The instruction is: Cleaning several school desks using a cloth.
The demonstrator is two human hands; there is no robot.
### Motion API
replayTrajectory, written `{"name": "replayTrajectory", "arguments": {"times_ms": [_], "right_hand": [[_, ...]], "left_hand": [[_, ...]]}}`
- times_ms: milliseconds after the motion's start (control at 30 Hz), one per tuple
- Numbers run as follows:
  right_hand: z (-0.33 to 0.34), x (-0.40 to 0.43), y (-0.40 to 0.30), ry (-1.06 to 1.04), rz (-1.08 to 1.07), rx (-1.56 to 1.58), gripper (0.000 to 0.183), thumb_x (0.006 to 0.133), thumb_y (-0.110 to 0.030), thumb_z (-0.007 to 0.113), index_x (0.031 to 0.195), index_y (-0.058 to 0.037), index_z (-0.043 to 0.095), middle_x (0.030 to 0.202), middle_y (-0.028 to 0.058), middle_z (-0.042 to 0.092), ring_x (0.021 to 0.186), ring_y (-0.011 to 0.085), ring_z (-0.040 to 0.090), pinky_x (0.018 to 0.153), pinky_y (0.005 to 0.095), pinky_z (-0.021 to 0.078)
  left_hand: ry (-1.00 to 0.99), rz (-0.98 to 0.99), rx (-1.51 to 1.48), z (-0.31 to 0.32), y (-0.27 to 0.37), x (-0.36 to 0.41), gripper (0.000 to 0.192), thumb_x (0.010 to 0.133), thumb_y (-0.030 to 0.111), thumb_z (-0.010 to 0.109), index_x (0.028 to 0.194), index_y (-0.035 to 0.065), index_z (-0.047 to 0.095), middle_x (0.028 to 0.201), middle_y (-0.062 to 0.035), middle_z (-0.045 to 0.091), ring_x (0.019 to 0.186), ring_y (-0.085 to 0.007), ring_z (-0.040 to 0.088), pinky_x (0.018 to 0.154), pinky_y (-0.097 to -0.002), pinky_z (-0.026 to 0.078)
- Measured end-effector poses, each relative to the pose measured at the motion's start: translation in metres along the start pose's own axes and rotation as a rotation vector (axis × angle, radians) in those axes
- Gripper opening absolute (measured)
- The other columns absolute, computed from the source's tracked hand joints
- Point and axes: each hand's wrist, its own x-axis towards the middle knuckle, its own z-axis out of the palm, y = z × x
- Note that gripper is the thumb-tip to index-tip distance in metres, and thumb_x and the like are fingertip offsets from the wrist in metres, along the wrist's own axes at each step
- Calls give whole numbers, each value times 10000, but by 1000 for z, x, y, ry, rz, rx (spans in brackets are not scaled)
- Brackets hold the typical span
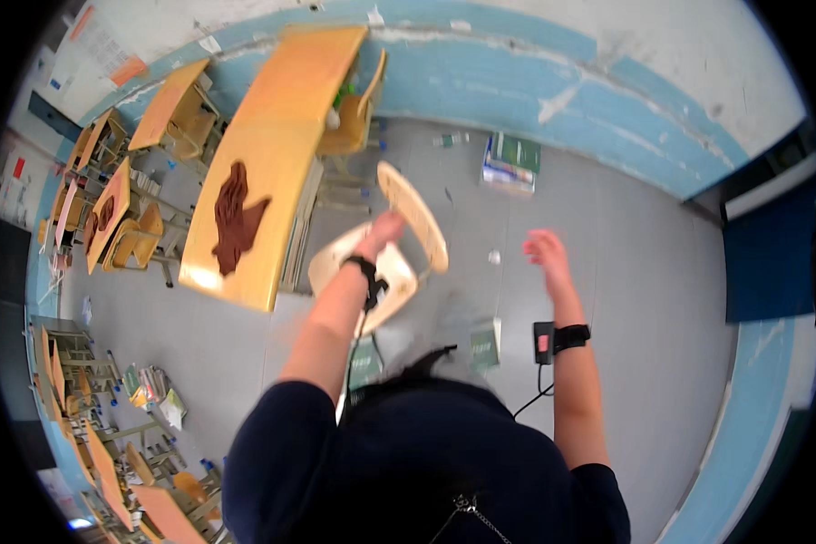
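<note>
My left hand (386, 230) is over a pale wooden chair (401, 279), close against the inner side of its curved backrest (415, 214). Blur hides its fingertips, so I cannot tell whether they grip the wood. Out to the right, my right hand (549, 250) hangs above the grey floor with nothing in it, its fingers loosely bent and apart. A brown cloth (236, 221) lies crumpled on the wooden desk (272, 156) left of the chair. Both wrists wear black straps with cables.
Stacked books (510, 163) rest on the floor by the blue-and-white wall (462, 81). A green book (485, 345) lies near my body. Another chair (350, 126) stands at the desk's far part. More desks, chairs and a paper pile (153, 387) occupy the left. A blue door (772, 251) is at right.
</note>
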Motion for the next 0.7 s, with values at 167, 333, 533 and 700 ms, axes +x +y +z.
{"name": "replayTrajectory", "arguments": {"times_ms": [167,333,533,700], "right_hand": [[28,160,-32,-289,101,-119,204,887,-203,496,1050,-109,575,856,22,622,777,107,574,671,248,431],[38,274,-48,-397,210,-105,212,895,-237,511,1044,-100,571,855,19,604,779,108,571,651,259,436],[40,455,-35,-535,363,-255,213,891,-232,504,1042,-97,570,828,21,609,731,112,575,637,262,442],[139,559,-106,-709,246,-371,209,881,-214,496,1036,-89,560,845,40,608,750,130,581,629,261,455]], "left_hand": [[406,69,69,34,39,63,389,790,165,572,1137,1,513,990,-136,589,873,-229,578,756,-327,462],[439,111,-107,24,52,92,349,802,182,565,1103,8,540,939,-94,589,858,-178,567,769,-291,449],[557,-15,-384,1,106,126,342,856,236,555,1161,91,507,985,-18,578,870,-123,559,734,-292,434],[749,-41,-555,-19,159,138,331,858,240,548,1154,98,503,1021,-21,572,916,-140,548,779,-310,434]]}}
